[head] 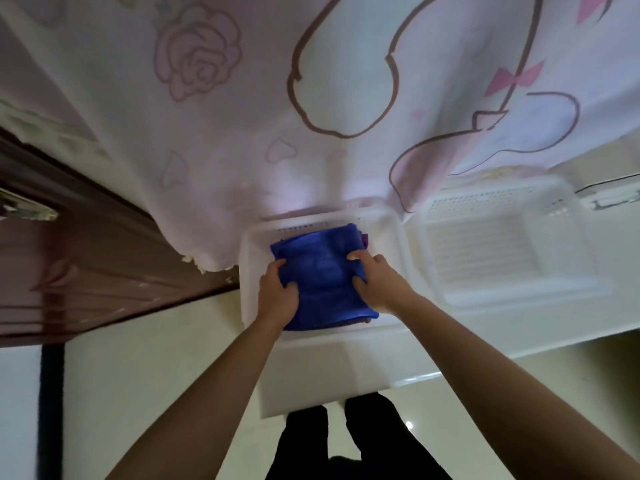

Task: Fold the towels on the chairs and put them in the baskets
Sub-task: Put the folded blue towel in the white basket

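Currently you grip the folded blue towel (pixel 322 275) by its two sides, your left hand (pixel 278 292) curled round the left edge and your right hand (pixel 377 282) round the right, thumbs on top. The towel sits within the rim of the left white basket (pixel 250 271) on the floor, with a sliver of purple cloth (pixel 365 240) at its far corner. A second white basket (pixel 585 258) stands just beside it, to the right.

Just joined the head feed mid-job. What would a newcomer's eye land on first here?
First, the bright blue towel, folded, at the centre, gripped on either side by the left hand and the right hand inside a white basket. A second white basket stands directly to its right, showing no towel. Behind both hangs a pale curtain printed with a pink rose and hearts.
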The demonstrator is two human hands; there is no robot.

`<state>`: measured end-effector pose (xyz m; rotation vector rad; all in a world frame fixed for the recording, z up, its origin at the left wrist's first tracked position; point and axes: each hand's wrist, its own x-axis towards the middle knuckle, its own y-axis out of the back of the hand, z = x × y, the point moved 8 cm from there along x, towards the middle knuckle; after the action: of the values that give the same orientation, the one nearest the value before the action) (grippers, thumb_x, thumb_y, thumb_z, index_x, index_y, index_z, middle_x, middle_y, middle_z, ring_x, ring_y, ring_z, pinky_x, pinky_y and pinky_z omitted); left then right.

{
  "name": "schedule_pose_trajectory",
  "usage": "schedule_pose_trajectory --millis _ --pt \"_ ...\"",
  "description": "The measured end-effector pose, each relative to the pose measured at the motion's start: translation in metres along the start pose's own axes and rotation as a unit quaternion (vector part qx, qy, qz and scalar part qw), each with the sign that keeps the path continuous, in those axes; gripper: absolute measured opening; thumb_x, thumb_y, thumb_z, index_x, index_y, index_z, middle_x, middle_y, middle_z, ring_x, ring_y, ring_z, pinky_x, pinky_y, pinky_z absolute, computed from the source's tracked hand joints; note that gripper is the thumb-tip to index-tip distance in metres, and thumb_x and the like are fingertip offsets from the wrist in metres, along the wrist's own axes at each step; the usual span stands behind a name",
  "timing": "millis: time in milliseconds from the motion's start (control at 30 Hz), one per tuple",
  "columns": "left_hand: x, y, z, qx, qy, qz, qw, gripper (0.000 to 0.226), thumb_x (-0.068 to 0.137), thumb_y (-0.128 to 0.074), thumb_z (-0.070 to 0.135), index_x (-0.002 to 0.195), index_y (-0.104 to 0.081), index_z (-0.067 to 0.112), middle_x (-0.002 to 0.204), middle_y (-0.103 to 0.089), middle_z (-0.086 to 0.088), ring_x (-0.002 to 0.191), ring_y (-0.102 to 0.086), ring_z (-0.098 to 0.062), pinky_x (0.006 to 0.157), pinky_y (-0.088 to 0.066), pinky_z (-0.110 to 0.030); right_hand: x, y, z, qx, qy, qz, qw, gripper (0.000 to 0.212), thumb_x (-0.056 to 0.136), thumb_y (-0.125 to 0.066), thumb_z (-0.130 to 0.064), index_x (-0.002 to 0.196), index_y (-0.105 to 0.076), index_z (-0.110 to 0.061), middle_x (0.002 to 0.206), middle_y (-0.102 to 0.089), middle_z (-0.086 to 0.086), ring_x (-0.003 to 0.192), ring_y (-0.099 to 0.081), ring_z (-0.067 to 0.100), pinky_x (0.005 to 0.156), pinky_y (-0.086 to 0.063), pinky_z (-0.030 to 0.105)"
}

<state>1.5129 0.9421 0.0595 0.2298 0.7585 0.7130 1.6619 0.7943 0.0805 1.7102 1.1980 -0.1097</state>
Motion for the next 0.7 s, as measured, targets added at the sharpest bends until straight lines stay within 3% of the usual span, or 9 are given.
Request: schedule_pose_trajectory --millis 67,133,233,300,433,500,600,700 --pt "-0.001 0.001 0.011 0.119 -0.040 -0.012 0.992 0.054 0.094 -0.049 0.013 0.145 -0.033 0.020 0.152 -0.027 -0.010 0.131 -0.040 -0.028 0.106 -0.037 -0.034 -0.003 0.014 -0.005 -0.091 -0.001 -0.006 0.996 0.049 0.102 -0.046 -0.031 0.148 -0.029 -0.033 0.146 -0.035 0.012 0.111 -0.056 0.033 0.089 -0.051 0.039" --pt "-0.008 0.009 0.031 0.279 -0.147 0.023 0.949 0.058 0.096 -0.052 0.025 0.149 -0.030 0.016 0.158 -0.008 -0.015 0.143 -0.021 -0.033 0.112 -0.031 -0.041 -0.005 0.027 -0.017 -0.173 0.036 -0.009 0.984 0.058 0.102 -0.048 -0.033 0.154 -0.023 -0.028 0.162 -0.013 0.012 0.132 -0.042 0.034 0.099 -0.046 0.042" --pt "-0.019 -0.003 0.041 0.411 -0.312 0.025 0.856 0.058 0.100 -0.039 0.042 0.149 -0.033 0.010 0.160 -0.014 -0.020 0.146 -0.020 -0.036 0.114 -0.029 -0.048 -0.002 0.023 -0.028 -0.211 0.086 -0.024 0.973 0.067 0.105 -0.035 -0.047 0.160 -0.003 -0.025 0.166 0.020 0.006 0.152 -0.010 0.030 0.116 -0.033 0.047" --pt "-0.015 -0.015 0.026 0.465 -0.317 -0.013 0.826 0.070 0.100 -0.021 0.055 0.153 -0.023 0.009 0.163 -0.009 -0.018 0.150 -0.014 -0.033 0.117 -0.026 -0.051 0.000 0.004 -0.022 -0.242 0.084 -0.020 0.966 0.073 0.101 -0.016 -0.059 0.158 0.013 -0.024 0.159 0.035 0.006 0.154 0.009 0.027 0.121 -0.024 0.047" --pt "0.004 -0.022 -0.002 0.492 -0.275 -0.039 0.825 0.081 0.095 -0.003 0.068 0.156 0.002 0.015 0.164 0.003 -0.013 0.152 -0.005 -0.029 0.119 -0.018 -0.054 0.001 -0.026 0.003 -0.252 0.045 0.022 0.966 0.090 0.078 0.022 -0.078 0.150 0.030 -0.025 0.154 0.043 0.007 0.154 0.007 0.032 0.124 -0.013 0.045" --pt "0.008 -0.025 -0.005 0.499 -0.269 -0.051 0.822 0.081 0.094 -0.003 0.070 0.155 0.012 0.019 0.163 0.014 -0.012 0.152 0.005 -0.029 0.120 -0.013 -0.053 0.004 -0.027 0.006 -0.250 0.033 0.035 0.967 0.094 0.073 0.028 -0.081 0.149 0.030 -0.027 0.158 0.038 0.007 0.154 0.005 0.033 0.124 -0.013 0.044" --pt "0.013 -0.027 -0.004 0.496 -0.238 -0.100 0.829 0.083 0.090 -0.006 0.071 0.149 0.026 0.022 0.159 0.030 -0.008 0.149 0.020 -0.027 0.121 -0.009 -0.052 0.002 -0.019 -0.003 -0.262 0.035 0.048 0.963 0.089 0.080 0.016 -0.080 0.151 0.027 -0.027 0.163 0.028 0.008 0.154 -0.002 0.035 0.122 -0.019 0.042" --pt "0.004 -0.014 0.025 0.456 -0.307 -0.076 0.832 0.083 0.094 -0.014 0.066 0.156 0.003 0.014 0.162 0.015 -0.017 0.150 0.003 -0.039 0.118 -0.021 -0.055 -0.014 -0.001 -0.013 -0.246 0.028 0.084 0.965 0.084 0.093 -0.008 -0.073 0.158 0.014 -0.025 0.165 0.022 0.006 0.154 -0.003 0.030 0.123 -0.020 0.043"
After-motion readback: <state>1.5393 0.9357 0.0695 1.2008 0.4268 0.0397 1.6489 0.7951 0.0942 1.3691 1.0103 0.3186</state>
